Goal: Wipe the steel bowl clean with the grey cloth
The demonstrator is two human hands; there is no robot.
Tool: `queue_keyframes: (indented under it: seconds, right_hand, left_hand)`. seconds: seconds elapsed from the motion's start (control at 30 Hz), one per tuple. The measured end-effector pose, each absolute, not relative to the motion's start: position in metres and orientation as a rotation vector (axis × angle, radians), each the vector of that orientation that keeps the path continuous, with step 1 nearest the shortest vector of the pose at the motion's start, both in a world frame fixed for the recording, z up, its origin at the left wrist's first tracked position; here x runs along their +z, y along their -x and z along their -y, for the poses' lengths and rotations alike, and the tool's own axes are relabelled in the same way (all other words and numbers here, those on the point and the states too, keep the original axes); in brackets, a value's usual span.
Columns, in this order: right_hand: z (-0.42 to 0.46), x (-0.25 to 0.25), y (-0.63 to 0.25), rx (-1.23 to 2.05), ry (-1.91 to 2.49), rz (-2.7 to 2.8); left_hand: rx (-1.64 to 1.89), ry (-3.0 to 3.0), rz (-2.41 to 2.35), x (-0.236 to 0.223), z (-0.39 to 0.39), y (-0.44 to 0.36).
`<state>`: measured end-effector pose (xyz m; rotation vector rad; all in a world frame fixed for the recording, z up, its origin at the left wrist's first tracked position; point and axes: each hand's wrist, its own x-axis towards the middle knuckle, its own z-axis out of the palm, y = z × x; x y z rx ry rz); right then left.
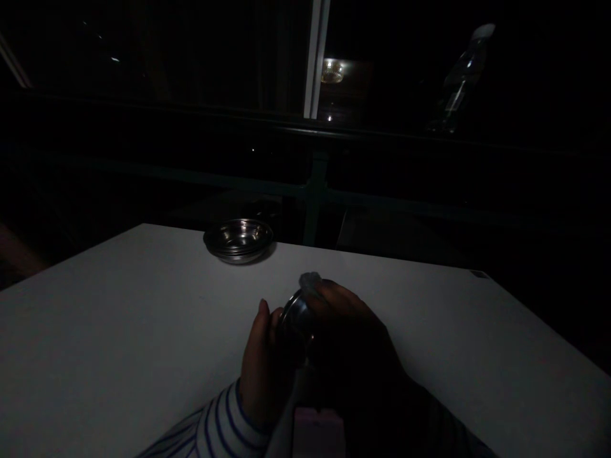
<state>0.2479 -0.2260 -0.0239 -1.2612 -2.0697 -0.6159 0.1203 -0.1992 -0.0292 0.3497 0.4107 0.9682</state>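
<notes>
My left hand [260, 362] grips the left side of a shiny metal bowl [296, 316], its thumb pointing up beside the rim. My right hand [351, 324] is closed over the bowl's right side and covers much of it. From its fingertips pokes a crumpled pale cloth or tissue [310, 280], against the bowl's upper rim. Deep shadow hides the bowl's lower part and most of the right fingers. Farther back stands a stack of shallow metal bowls [238, 242], near the table's far edge and apart from both hands.
The white table [143, 324] spreads under my hands. A pinkish block-like object [318, 432] shows at the bottom centre. Behind the table run a dark rail [277, 127] and a window frame [316, 57]. A clear plastic bottle [463, 83] stands at the back right.
</notes>
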Motion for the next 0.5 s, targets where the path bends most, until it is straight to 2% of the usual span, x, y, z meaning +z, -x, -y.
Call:
queue_keyframes:
  seconds: [0.5]
  right_hand:
    - [0.228, -0.053, -0.227, -0.744, 1.121, 2.331]
  left_hand:
    - [0.910, -0.188, -0.408, -0.016, 0.196, -0.115]
